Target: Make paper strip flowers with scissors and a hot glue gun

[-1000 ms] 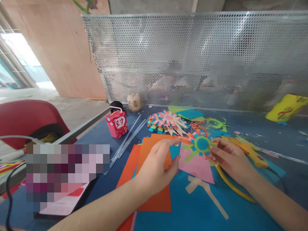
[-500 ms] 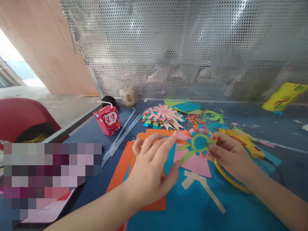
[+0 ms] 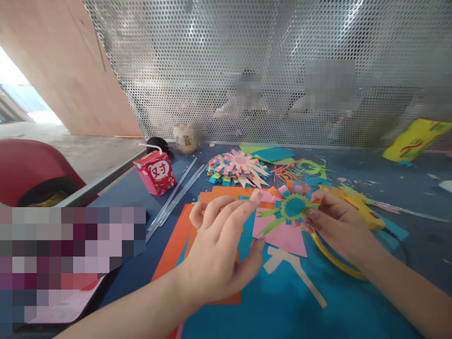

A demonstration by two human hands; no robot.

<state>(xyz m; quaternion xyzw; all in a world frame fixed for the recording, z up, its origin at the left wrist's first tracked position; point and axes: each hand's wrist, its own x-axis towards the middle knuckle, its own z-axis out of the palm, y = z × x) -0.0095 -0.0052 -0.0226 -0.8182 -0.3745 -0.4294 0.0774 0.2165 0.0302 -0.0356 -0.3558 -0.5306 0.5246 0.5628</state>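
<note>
Blue table [image 3: 120, 193]: paper flowers [image 3: 238, 165], carton [image 3: 155, 174]

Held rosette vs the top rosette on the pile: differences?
Centre: the held rosette is blue ringed in green; the top rosette is pink.
Foremost tails: green on the held rosette, pale peach on the top rosette.
Support: the right hand grips the held rosette; the top rosette lies on the pile.
Shared: fringed edges, tails.

Layered paper rosette [image 3: 294, 206], blue centre, fringed multicoloured rings; facing viewer, green tails [image 3: 273, 226] leftward, pinched at right edge
</note>
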